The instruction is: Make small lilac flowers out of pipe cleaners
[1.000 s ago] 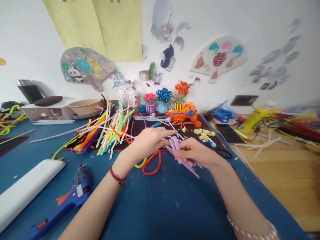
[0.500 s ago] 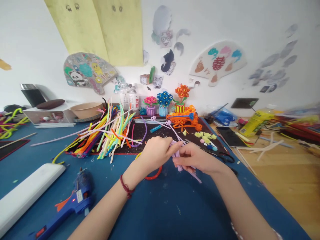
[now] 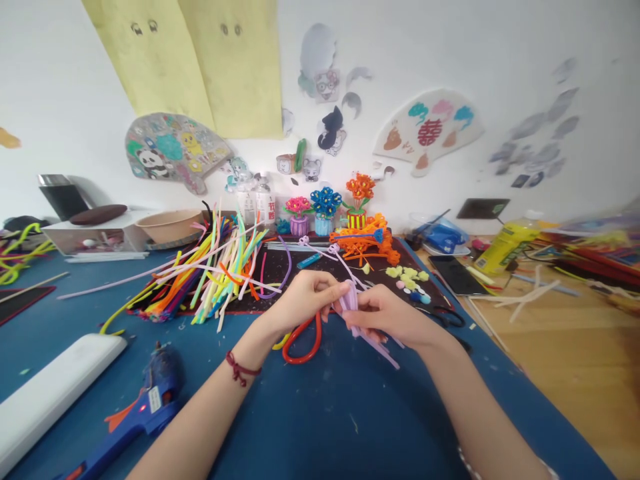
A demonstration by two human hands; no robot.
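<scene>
Both hands meet over the middle of the table around a bundle of lilac pipe cleaners (image 3: 351,301). My left hand (image 3: 311,293) pinches the bundle near its upper side between thumb and fingers. Lower down, my right hand (image 3: 387,315) grips the same stems, and their loose ends stick out below toward the right. Curled lilac stems (image 3: 334,249) reach up behind the hands onto the dark mat. Just below my left hand lies a glossy red loop (image 3: 301,341), partly covered, with a yellow bit beside it.
Colourful pipe cleaners (image 3: 220,267) are heaped left of the hands. Finished pipe-cleaner flower pots (image 3: 326,210) and an orange pile (image 3: 370,243) stand behind. A blue glue gun (image 3: 160,393) and white case (image 3: 60,400) lie front left. Pompoms (image 3: 407,275), black scissors (image 3: 450,318) and a phone (image 3: 460,275) are right.
My left hand has turned and shifted slightly left, its fingers now showing more of the lilac bundle. More of the red loop is uncovered. My right hand keeps its grip.
</scene>
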